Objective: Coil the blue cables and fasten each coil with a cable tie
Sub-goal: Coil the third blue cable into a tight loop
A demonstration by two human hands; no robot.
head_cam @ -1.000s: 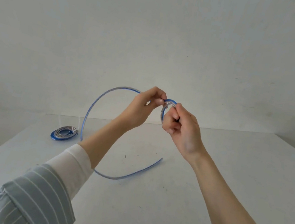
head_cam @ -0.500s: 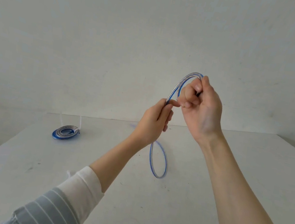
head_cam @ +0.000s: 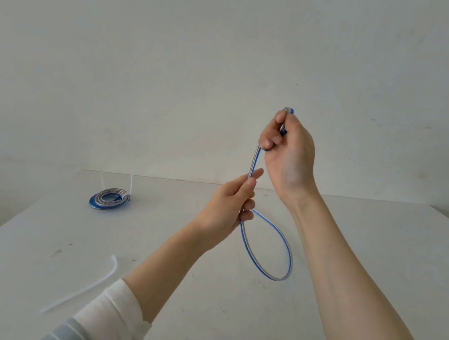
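Observation:
I hold a blue and silver cable (head_cam: 269,248) in the air over the white table (head_cam: 352,252). My right hand (head_cam: 287,154) is raised and closed on the cable's upper end, with a small turn of it hidden in the fist. My left hand (head_cam: 230,204) pinches the cable lower down. Below my left hand the cable hangs in one open loop. A finished blue coil (head_cam: 109,199), bound with a white cable tie whose tails stick up, lies flat at the back left of the table. A loose white cable tie (head_cam: 85,286) lies near my left sleeve.
A pale wall rises right behind the table's far edge. The table's left edge runs diagonally at the lower left, and its right end lies at the far right. A pale panel shows at the left border.
My right hand has lifted the cable's end higher. My left hand has slid down along the cable. The wide arc of cable has drawn in to a hanging loop below my hands.

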